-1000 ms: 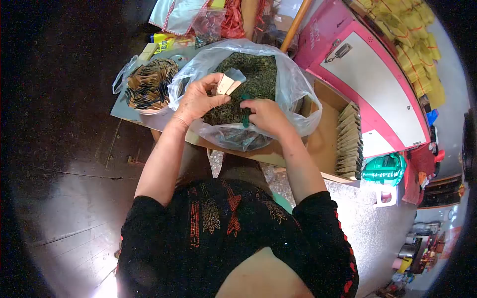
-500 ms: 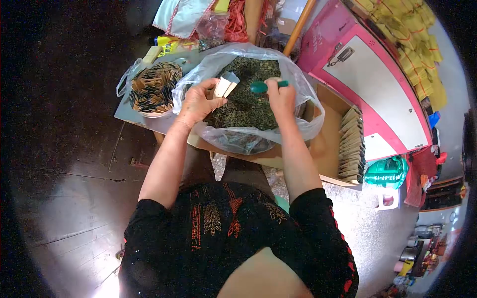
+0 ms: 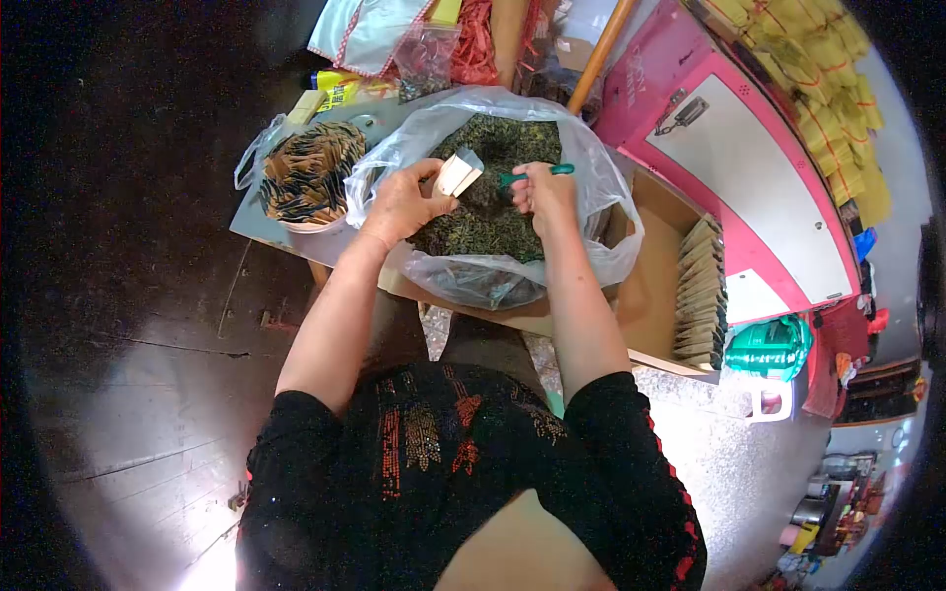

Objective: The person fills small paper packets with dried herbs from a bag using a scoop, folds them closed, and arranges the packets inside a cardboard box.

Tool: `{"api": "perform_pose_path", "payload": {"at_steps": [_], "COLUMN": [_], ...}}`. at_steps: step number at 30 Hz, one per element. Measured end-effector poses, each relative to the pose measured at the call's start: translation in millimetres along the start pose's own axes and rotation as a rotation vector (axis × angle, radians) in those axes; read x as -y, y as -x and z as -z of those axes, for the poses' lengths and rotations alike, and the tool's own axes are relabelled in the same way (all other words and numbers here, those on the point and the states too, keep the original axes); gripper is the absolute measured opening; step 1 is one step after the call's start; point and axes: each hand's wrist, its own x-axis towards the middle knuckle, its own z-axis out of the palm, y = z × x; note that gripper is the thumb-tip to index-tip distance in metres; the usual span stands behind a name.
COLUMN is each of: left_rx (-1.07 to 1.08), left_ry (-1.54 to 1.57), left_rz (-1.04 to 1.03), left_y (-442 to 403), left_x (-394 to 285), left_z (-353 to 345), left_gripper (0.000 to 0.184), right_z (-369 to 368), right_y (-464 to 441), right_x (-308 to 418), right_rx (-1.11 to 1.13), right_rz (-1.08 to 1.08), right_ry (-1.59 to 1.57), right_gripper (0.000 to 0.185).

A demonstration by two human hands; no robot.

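My left hand (image 3: 402, 205) pinches a small pale paper packet (image 3: 457, 175) with a greyish lining showing at its top, tilted to the right. Closed around the handle of a green spoon (image 3: 562, 169) is my right hand (image 3: 548, 199), a short way to the right of the packet. The spoon's bowl is seen nearly edge-on, so its contents cannot be made out. Both hands are above dark, loose dried leaves (image 3: 478, 229), which fill a clear plastic bag (image 3: 594, 158) with its mouth spread wide.
Many folded packets (image 3: 313, 163) stand in a round container on the left. A cardboard box (image 3: 645, 266) on the right holds a row of packets (image 3: 700, 295). Behind it stands a pink and white cabinet (image 3: 734, 148). A wooden pole (image 3: 599, 57) leans beyond the bag.
The green spoon has turned, so its bowl no longer faces me. My right hand has shifted slightly left and rolled. The packet in my left hand has moved a little right and tilted further.
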Motion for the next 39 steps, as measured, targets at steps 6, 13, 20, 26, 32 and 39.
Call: {"api": "perform_pose_path", "payload": {"at_steps": [6,13,20,26,32,39], "left_rx": [-0.009,0.016,0.003,0.009,0.01,0.028], "left_ry": [-0.083,-0.144,-0.155,-0.119,-0.086,-0.095], "left_rz": [-0.022,0.035,0.021,0.029,0.001,0.043], "left_y": [-6,-6,-6,-4,-4,-4], "left_x": [7,-10,-11,-10,-6,-11], "left_z": [-5,-4,-6,-5,-5,-3], "left_gripper": [0.055,0.058,0.058,0.059,0.061,0.062], "right_z": [13,6,-26,-22,10,-17], "right_y": [8,16,22,29,20,15], "right_x": [29,45,37,41,45,-2], "right_rx": [-0.093,-0.037,0.16,0.282,-0.204,0.032], "right_rz": [0.101,0.164,0.374,0.812,0.516,0.051], "right_ry": [-0.131,-0.155,0.246,0.438,0.313,0.318], "right_gripper": [0.02,0.017,0.016,0.015,0.024,0.018]}}
